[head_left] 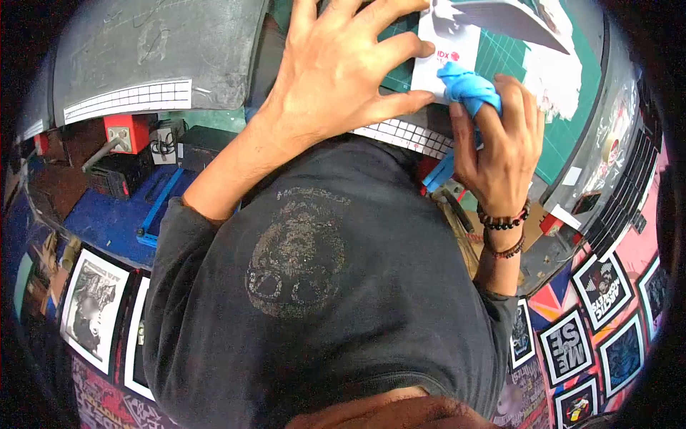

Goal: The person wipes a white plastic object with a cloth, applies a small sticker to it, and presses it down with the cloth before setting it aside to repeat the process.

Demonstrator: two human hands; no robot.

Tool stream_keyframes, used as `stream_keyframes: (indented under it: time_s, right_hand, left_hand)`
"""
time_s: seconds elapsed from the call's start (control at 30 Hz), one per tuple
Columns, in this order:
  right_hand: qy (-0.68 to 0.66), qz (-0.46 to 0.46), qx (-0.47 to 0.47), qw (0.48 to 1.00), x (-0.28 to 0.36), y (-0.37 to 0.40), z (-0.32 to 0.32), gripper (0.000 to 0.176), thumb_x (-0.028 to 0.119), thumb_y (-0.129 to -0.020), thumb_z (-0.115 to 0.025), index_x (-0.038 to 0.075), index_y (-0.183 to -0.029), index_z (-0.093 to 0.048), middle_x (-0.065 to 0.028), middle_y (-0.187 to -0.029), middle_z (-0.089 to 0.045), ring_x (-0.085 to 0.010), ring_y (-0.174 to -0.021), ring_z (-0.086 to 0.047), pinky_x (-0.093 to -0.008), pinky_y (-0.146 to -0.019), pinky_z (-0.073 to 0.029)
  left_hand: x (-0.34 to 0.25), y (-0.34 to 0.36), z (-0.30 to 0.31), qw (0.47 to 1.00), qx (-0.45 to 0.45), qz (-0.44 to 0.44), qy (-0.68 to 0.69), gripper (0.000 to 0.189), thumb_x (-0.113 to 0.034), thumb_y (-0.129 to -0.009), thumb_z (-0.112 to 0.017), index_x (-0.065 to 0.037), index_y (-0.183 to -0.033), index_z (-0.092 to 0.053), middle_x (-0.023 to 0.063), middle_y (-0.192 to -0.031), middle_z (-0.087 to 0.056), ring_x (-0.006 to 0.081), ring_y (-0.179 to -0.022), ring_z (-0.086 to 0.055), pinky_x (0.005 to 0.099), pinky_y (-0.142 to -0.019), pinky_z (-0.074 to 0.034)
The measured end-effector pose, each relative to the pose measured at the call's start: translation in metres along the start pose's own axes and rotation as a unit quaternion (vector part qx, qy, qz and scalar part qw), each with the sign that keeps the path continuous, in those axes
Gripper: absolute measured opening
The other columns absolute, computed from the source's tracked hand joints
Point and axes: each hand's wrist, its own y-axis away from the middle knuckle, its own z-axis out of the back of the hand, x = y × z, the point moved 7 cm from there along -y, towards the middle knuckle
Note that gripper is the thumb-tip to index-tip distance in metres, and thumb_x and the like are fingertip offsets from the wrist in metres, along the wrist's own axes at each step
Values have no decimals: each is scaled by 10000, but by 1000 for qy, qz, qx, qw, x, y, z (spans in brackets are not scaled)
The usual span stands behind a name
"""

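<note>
My left hand (343,68) lies over the work surface with its fingers spread, the index fingertip and thumb at the left edge of a white card (429,68) with red print. A bunched blue cloth (468,87) is pinched in my right hand (504,139), which wears beaded bracelets. The cloth touches the printed card near the red lettering. Above it a white sheet or flap (507,21) stands tilted up; its far part is cut off by the frame. Under these lies a green cutting mat (564,143).
A crumpled white material (554,82) lies on the mat's right side. Clear plastic wrapping (618,136) is further right. A grey worktop (157,50) with a gridded strip fills the upper left. Below it are a red box (127,132) and a blue surface (107,222).
</note>
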Motion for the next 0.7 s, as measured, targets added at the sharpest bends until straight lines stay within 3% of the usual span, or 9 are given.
stream_keyframes:
  time_s: [0.47, 0.53, 0.7]
  right_hand:
    - [12, 30, -12, 999, 1, -10, -5, 204, 187, -831, -785, 74, -972, -693, -103, -1065, -606, -314, -1057, -618, -442, -826, -451]
    - [5, 22, 1, 1000, 2, -6, -2, 191, 190, -831, -785, 72, -946, -689, -101, -1062, -612, -315, -1064, -620, -448, -829, -452]
    - [1, 32, -27, 999, 0, -17, -6, 174, 189, -834, -781, 68, -908, -680, -108, -1070, -619, -316, -1073, -623, -449, -832, -454]
  left_hand:
    - [1, -1, 0, 1000, -10, 2, 13, 431, -416, -777, -822, -87, -1047, -751, 143, -1382, -594, 322, -1206, -529, 611, -1100, -303]
    - [1, -2, 0, 1000, 26, 12, 0, 427, -413, -778, -822, -86, -1043, -751, 143, -1382, -594, 322, -1205, -528, 612, -1104, -301]
    - [-1, -1, 0, 1000, 2, 0, -6, 425, -407, -777, -825, -87, -1046, -753, 142, -1375, -598, 319, -1207, -528, 608, -1105, -302]
